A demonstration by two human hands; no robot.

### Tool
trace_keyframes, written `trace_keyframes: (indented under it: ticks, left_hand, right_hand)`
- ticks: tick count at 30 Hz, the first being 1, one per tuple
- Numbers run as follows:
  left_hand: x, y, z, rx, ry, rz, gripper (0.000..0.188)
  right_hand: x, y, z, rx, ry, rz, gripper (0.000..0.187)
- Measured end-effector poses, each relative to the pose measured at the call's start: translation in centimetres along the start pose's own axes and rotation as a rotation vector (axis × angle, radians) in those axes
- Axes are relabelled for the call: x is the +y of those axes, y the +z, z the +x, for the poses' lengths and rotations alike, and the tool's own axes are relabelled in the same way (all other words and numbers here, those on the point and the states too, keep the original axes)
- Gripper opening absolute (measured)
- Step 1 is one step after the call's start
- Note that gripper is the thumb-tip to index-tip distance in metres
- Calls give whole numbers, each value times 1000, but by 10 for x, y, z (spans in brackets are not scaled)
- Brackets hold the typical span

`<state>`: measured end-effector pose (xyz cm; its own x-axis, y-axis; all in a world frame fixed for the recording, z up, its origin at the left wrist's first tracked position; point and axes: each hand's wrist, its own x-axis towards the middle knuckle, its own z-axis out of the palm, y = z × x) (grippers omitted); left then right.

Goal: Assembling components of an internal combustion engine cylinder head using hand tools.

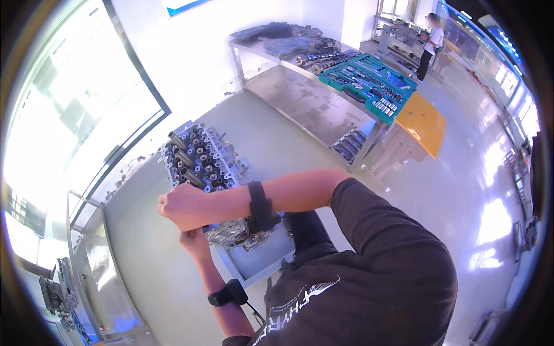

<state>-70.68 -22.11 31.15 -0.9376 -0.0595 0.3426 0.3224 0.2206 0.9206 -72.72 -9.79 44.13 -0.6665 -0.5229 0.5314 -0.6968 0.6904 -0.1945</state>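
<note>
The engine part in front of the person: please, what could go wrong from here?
1. The right forearm passes across the engine part in this view, so its black wristband might catch on protruding metal.
2. The right hand and left hand overlap in view; a slip could knock knuckles together or against metal.
3. The cable from the left wrist's black band might snag.

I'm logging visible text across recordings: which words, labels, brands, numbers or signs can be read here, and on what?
Dark shirt: white lettering, not copied out here.
Blue-and-white wall sign: cut off, no words readable.
Teal tool case: any markings too small.
Metal engine part: none readable.
</note>
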Motion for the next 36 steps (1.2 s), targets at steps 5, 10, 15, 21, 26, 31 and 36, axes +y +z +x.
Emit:
trace_keyframes:
  ticks: [5, 10, 15, 21, 26, 31, 36]
  left_hand:
    - [-15, 0, 6, 5, 36, 12, 24]
    - [-59, -12, 18, -34, 145, 33, 33]
    - [-53, -6, 18, -72, 168, -198, 47]
    - [-122, -48, 32, -108, 65, -427, 61]
    - [-53, -27, 6, 26, -167, -416, 72]
    - [-17, -10, 15, -85, -172, -334, 18]
    - [-22, -29, 11, -109, -207, -277, 15]
  right_hand:
    - [-6, 11, 5, 71, 107, 36, 18]
    - [-14, 24, 10, 164, 178, 81, 18]
    - [-14, 37, -2, 195, 225, 136, 19]
    - [-21, 57, 4, 388, 196, 220, 21]
    - [-17, 39, 7, 185, 296, 196, 22]
    - [-13, 36, 12, 196, 355, 158, 20]
    - [-31, 37, 17, 162, 394, 242, 21]
